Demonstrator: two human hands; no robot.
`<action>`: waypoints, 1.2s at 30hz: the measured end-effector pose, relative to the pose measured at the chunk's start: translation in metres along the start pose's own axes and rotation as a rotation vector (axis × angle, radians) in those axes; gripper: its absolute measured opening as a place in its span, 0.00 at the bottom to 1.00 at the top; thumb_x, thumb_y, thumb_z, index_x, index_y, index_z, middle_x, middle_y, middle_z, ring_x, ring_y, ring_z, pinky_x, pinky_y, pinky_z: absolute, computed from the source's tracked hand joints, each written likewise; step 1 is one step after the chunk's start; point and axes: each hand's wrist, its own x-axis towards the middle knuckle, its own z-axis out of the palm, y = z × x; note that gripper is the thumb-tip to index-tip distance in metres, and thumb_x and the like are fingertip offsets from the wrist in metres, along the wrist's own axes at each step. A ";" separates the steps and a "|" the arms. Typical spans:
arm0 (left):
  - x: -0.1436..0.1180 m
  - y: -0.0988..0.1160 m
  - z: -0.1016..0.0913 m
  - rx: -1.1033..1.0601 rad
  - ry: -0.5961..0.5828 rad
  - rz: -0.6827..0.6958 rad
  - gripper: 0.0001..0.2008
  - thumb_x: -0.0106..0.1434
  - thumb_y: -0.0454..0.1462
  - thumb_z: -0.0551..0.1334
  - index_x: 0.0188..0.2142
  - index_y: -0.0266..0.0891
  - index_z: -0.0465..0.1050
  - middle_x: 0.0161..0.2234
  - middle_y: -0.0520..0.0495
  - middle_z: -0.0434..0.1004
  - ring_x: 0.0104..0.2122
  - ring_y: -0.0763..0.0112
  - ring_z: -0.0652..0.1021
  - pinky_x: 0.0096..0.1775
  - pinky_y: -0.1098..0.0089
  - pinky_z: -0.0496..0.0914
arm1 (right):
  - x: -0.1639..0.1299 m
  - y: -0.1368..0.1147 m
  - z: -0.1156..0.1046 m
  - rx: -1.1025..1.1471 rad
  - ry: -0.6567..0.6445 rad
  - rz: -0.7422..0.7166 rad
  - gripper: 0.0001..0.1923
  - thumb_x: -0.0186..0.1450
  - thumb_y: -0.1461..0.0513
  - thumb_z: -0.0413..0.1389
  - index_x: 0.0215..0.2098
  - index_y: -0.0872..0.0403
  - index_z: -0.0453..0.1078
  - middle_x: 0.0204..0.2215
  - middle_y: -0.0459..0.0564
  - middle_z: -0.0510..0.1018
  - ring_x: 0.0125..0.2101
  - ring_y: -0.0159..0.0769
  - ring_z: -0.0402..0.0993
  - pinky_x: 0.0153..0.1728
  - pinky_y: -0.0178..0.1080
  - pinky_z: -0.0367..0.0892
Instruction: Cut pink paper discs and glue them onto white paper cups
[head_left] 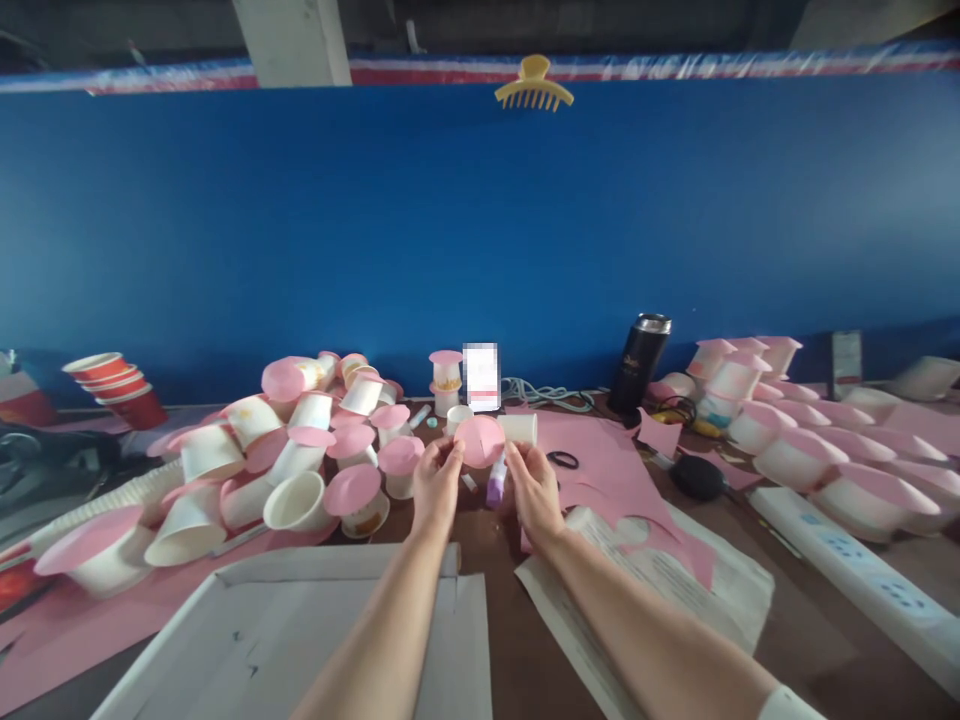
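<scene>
Between my hands is a pink paper disc (pixel 480 443) with a line or slit running down its middle. My left hand (pixel 437 480) pinches its left edge, and my right hand (pixel 531 482) has its fingers closed at the right edge. Just below the disc, a purple glue stick (pixel 496 484) stands on the table, partly hidden by it. Behind my right hand lies a white paper cup (pixel 521 429). Another small white cup (pixel 458 417) sits behind the disc on the left.
Paper cups with pink discs (pixel 354 490) crowd the left side, and more (pixel 799 455) stand at the right. Pink paper sheets (pixel 592 450), scissors (pixel 562 460), a black bottle (pixel 639 365), a power strip (pixel 862 560) and a white box (pixel 300 640) lie around. A blue panel (pixel 375 230) rises behind.
</scene>
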 end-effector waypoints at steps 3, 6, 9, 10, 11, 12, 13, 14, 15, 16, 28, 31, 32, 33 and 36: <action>-0.002 -0.001 0.002 -0.027 -0.006 -0.013 0.20 0.55 0.49 0.66 0.39 0.36 0.75 0.33 0.48 0.77 0.29 0.73 0.73 0.32 0.72 0.67 | -0.001 0.004 0.002 0.014 -0.009 0.036 0.23 0.56 0.43 0.61 0.33 0.53 0.70 0.21 0.43 0.71 0.21 0.31 0.67 0.22 0.33 0.62; -0.003 -0.003 0.004 -0.091 -0.013 -0.049 0.21 0.54 0.50 0.67 0.39 0.36 0.74 0.27 0.52 0.74 0.24 0.75 0.70 0.28 0.74 0.65 | 0.000 0.008 0.003 0.058 0.008 0.049 0.23 0.55 0.45 0.62 0.36 0.53 0.69 0.26 0.45 0.74 0.25 0.31 0.69 0.25 0.33 0.64; -0.003 -0.004 0.005 -0.100 -0.013 -0.057 0.21 0.53 0.50 0.68 0.38 0.36 0.74 0.23 0.54 0.70 0.22 0.77 0.68 0.26 0.75 0.64 | 0.000 0.008 0.003 0.070 -0.009 0.103 0.22 0.55 0.45 0.62 0.35 0.53 0.69 0.24 0.43 0.72 0.22 0.29 0.67 0.22 0.32 0.61; -0.003 -0.004 0.005 -0.100 -0.010 -0.060 0.21 0.53 0.50 0.68 0.38 0.36 0.74 0.23 0.54 0.70 0.22 0.77 0.68 0.26 0.75 0.64 | 0.000 0.007 0.003 0.057 -0.035 0.118 0.21 0.56 0.45 0.62 0.32 0.53 0.69 0.22 0.42 0.71 0.20 0.28 0.64 0.20 0.31 0.59; -0.003 -0.003 0.005 -0.103 -0.007 -0.066 0.22 0.52 0.50 0.68 0.38 0.36 0.74 0.24 0.53 0.71 0.23 0.77 0.69 0.26 0.75 0.64 | 0.000 0.007 0.003 0.045 -0.063 0.127 0.20 0.56 0.45 0.61 0.30 0.54 0.68 0.20 0.41 0.68 0.19 0.26 0.61 0.19 0.31 0.57; -0.004 -0.003 0.005 -0.109 -0.009 -0.074 0.22 0.52 0.50 0.68 0.38 0.36 0.74 0.26 0.52 0.72 0.23 0.76 0.69 0.26 0.75 0.65 | 0.000 0.006 0.003 0.039 -0.086 0.133 0.20 0.56 0.46 0.61 0.28 0.54 0.67 0.19 0.40 0.66 0.18 0.25 0.59 0.18 0.31 0.55; -0.004 -0.003 0.005 -0.117 -0.019 -0.086 0.22 0.52 0.51 0.68 0.39 0.36 0.74 0.27 0.51 0.73 0.24 0.76 0.70 0.26 0.74 0.65 | -0.001 0.005 0.003 0.042 -0.100 0.139 0.20 0.57 0.46 0.61 0.26 0.54 0.67 0.18 0.39 0.65 0.17 0.24 0.56 0.17 0.30 0.53; -0.004 -0.004 0.005 -0.126 -0.039 -0.101 0.23 0.52 0.51 0.67 0.39 0.36 0.74 0.27 0.50 0.73 0.24 0.75 0.70 0.26 0.74 0.66 | -0.002 0.004 0.003 0.054 -0.106 0.148 0.20 0.57 0.46 0.61 0.25 0.54 0.66 0.17 0.39 0.63 0.16 0.24 0.54 0.17 0.30 0.52; -0.005 -0.004 0.006 -0.138 -0.066 -0.117 0.23 0.53 0.52 0.67 0.39 0.36 0.74 0.27 0.50 0.74 0.23 0.75 0.71 0.26 0.73 0.66 | -0.002 0.003 0.003 0.069 -0.107 0.160 0.20 0.57 0.46 0.61 0.25 0.53 0.65 0.16 0.38 0.63 0.16 0.23 0.53 0.16 0.30 0.51; -0.005 -0.005 0.006 -0.152 -0.093 -0.135 0.23 0.53 0.52 0.67 0.39 0.36 0.74 0.27 0.50 0.73 0.23 0.74 0.71 0.26 0.73 0.66 | -0.003 0.003 0.004 0.084 -0.107 0.175 0.20 0.56 0.46 0.61 0.25 0.53 0.65 0.16 0.38 0.62 0.15 0.24 0.52 0.16 0.30 0.50; -0.005 -0.008 0.007 -0.119 -0.143 -0.168 0.19 0.52 0.51 0.67 0.30 0.37 0.74 0.21 0.53 0.70 0.20 0.75 0.68 0.24 0.73 0.66 | -0.004 0.000 0.004 0.083 -0.103 0.211 0.20 0.55 0.46 0.63 0.25 0.53 0.65 0.13 0.37 0.62 0.15 0.25 0.53 0.16 0.32 0.50; -0.006 -0.007 0.007 -0.090 -0.151 -0.171 0.19 0.52 0.52 0.67 0.29 0.37 0.74 0.21 0.53 0.70 0.20 0.75 0.69 0.24 0.73 0.65 | -0.004 0.000 0.004 0.081 -0.117 0.200 0.21 0.55 0.45 0.62 0.25 0.53 0.66 0.13 0.37 0.62 0.15 0.25 0.52 0.16 0.32 0.49; -0.006 -0.007 0.007 -0.076 -0.149 -0.168 0.19 0.52 0.52 0.66 0.29 0.37 0.74 0.21 0.53 0.70 0.20 0.75 0.69 0.24 0.73 0.65 | -0.004 0.000 0.004 0.081 -0.123 0.198 0.21 0.55 0.45 0.62 0.25 0.53 0.66 0.13 0.37 0.61 0.15 0.25 0.52 0.16 0.32 0.49; -0.006 -0.008 0.007 -0.059 -0.143 -0.162 0.19 0.53 0.52 0.66 0.28 0.37 0.74 0.21 0.53 0.70 0.20 0.75 0.69 0.24 0.73 0.65 | -0.004 0.000 0.004 0.080 -0.130 0.197 0.21 0.55 0.45 0.62 0.25 0.53 0.66 0.13 0.36 0.61 0.15 0.24 0.51 0.16 0.32 0.49; -0.006 -0.008 0.006 -0.002 -0.132 -0.151 0.19 0.53 0.52 0.66 0.28 0.37 0.74 0.20 0.52 0.70 0.20 0.74 0.69 0.25 0.73 0.64 | -0.004 0.001 0.003 0.080 -0.142 0.192 0.21 0.54 0.45 0.63 0.25 0.53 0.66 0.14 0.37 0.62 0.15 0.24 0.52 0.17 0.32 0.50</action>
